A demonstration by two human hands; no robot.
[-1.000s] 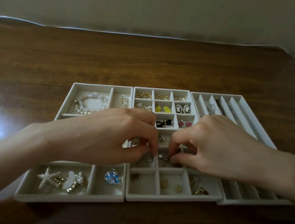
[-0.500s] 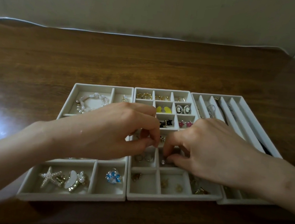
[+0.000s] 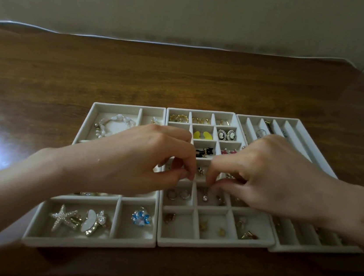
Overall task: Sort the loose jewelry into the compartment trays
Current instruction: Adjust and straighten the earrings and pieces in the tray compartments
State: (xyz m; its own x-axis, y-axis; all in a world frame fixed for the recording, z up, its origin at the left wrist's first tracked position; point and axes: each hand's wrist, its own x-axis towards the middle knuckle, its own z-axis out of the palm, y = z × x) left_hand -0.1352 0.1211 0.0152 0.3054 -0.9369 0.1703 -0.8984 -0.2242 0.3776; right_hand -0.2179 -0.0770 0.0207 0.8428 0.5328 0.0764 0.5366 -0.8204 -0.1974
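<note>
Two hands meet over the white compartment tray [image 3: 213, 245]: the right hand [image 3: 270, 178] pinches a small clear-stone pendant [image 3: 205, 197], hanging just below its fingertips; the left hand [image 3: 132, 163], fingertips pressed together, is beside.

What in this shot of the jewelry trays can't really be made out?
Head view only:
- What the left hand and right hand pinch, if anything: fingertips curl over it, too small to tell.
- Middle compartments of the left tray: covered by the left hand.
- Near end of the slotted right tray: under the right wrist, contents dim.
- Small gold pieces in the centre tray's front row: too small to identify.
</note>
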